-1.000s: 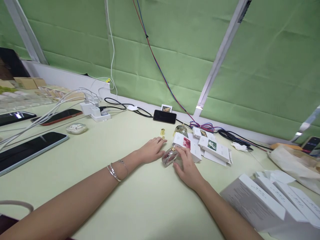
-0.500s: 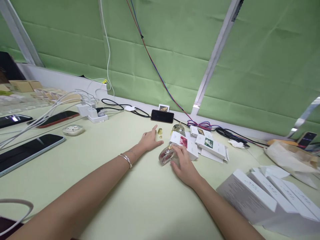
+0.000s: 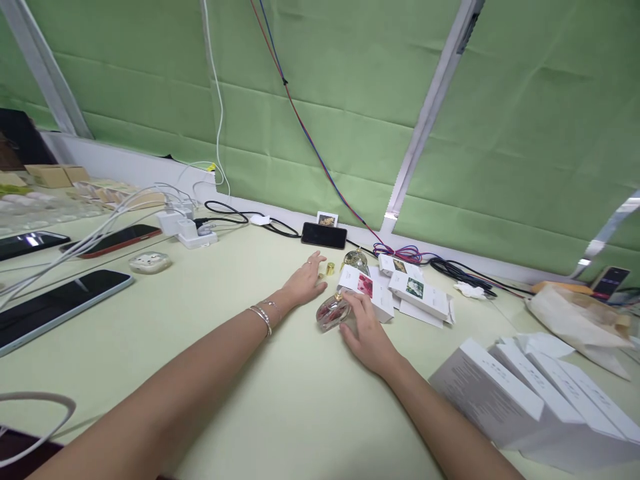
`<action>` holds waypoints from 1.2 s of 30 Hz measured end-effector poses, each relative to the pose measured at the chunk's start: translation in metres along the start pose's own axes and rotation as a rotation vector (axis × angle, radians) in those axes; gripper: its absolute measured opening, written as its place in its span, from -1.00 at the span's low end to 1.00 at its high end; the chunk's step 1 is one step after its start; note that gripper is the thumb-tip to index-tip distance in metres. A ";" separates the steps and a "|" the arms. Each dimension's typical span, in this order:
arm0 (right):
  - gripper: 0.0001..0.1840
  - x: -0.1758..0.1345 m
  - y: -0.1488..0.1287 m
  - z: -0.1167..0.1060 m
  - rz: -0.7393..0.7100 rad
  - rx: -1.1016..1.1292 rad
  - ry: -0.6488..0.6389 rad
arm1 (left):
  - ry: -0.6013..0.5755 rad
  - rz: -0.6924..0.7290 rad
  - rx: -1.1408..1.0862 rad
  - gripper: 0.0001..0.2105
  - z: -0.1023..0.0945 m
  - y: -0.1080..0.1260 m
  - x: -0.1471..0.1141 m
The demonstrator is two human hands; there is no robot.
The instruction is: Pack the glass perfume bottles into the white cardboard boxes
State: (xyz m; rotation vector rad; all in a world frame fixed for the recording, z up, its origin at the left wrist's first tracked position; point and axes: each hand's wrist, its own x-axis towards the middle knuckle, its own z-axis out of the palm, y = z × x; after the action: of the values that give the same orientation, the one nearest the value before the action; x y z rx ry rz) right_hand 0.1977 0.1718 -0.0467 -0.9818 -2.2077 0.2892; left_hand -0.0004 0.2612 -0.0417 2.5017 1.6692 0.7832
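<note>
Glass bottle is sitting on the desk, at the right hand; a sideways nudge could be tipping it, if contact is as light as it's looking. Farther out, gold cap is standing just beside the left hand; a loose sweep could be sending it rolling.

Grip, right: fingers are touching the bottle's gold neck, thumb lying near its side; can't tell whether it's clamping. Grip, left: fingers are resting apart, seemingly holding nothing. White box with red picture is lying beyond the bottle, dark phone farther still.
</note>
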 end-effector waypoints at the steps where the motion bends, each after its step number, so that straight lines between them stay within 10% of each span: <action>1: -0.41 0.000 0.000 0.000 -0.003 -0.002 -0.001 | 0.002 0.027 0.005 -0.39 0.000 0.000 0.001; 12: -0.40 0.000 0.000 -0.002 -0.007 -0.008 0.010 | -0.047 0.105 -0.096 -0.61 0.007 0.002 0.008; 25: -0.68 0.000 -0.004 -0.002 -0.027 0.117 0.034 | -0.251 0.181 -0.298 -0.67 -0.033 0.023 -0.051; 36: -0.64 -0.003 -0.005 -0.002 -0.014 0.156 -0.038 | -0.071 0.039 -0.423 -0.65 -0.033 0.017 -0.051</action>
State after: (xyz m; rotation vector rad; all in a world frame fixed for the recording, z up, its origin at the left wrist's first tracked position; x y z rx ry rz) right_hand 0.1973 0.1663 -0.0444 -0.8813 -2.1880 0.4698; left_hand -0.0148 0.2016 -0.0270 2.2428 1.2733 0.9253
